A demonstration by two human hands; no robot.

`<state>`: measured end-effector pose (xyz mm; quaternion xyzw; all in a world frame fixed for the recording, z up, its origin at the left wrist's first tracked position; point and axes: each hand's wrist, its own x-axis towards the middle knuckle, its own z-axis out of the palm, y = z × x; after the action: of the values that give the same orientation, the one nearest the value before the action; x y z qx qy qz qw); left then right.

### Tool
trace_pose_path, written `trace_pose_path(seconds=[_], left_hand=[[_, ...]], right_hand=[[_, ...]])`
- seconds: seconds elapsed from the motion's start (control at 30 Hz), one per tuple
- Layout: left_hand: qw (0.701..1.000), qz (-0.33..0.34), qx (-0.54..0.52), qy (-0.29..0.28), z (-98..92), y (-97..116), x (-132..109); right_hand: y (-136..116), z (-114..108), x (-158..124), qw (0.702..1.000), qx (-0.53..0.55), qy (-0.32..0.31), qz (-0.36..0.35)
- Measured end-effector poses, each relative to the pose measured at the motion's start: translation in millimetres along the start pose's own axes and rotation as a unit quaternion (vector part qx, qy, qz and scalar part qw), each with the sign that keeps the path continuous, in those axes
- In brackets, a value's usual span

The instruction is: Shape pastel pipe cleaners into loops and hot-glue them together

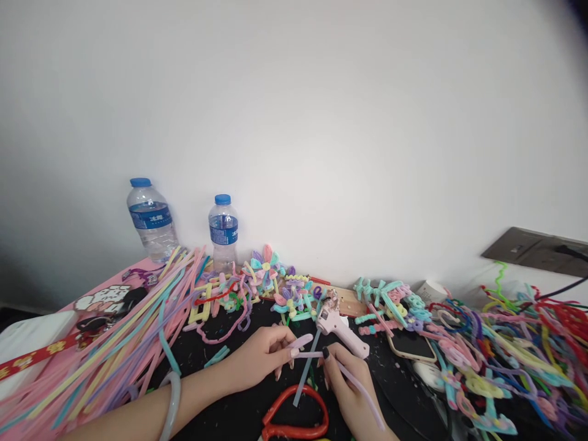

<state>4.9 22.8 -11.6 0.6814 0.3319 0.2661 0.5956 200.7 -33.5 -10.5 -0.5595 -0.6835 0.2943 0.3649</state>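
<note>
Lilac pipe cleaner (316,354) is being pinched between the left hand (260,355) and right hand (344,380) above the black table (220,422), bent only at one end and mostly unshaped, while finished flowers (275,282) are lying behind beside the pink glue gun (340,327).

We see a pale lilac pipe cleaner (316,354), fuzzy and thin, bent into a small loop at its left end above the black tabletop. From there it runs right and trails down in a long curve toward the near edge.
</note>
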Motion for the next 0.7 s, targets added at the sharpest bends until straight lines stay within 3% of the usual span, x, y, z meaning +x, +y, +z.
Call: trace_pose_path(seconds=[0.3, 0.47, 0.7], left_hand=[[1.0, -0.017, -0.017, -0.003, 1.0, -1.5, -0.8], [0.999, -0.034, -0.027, -0.004, 4.5, -5.0, -0.8], [0.995, -0.023, -0.071, 0.066, 3.7, -7.1, 3.3]], right_hand=[[-1.2, -0.6, 0.7, 1.0, -0.004, -0.017, -0.002], [-3.5, 1.1, 0.3, 0.997, -0.019, -0.067, -0.034], [1.0, 5.7, -0.4, 0.996, -0.029, -0.075, -0.03]])
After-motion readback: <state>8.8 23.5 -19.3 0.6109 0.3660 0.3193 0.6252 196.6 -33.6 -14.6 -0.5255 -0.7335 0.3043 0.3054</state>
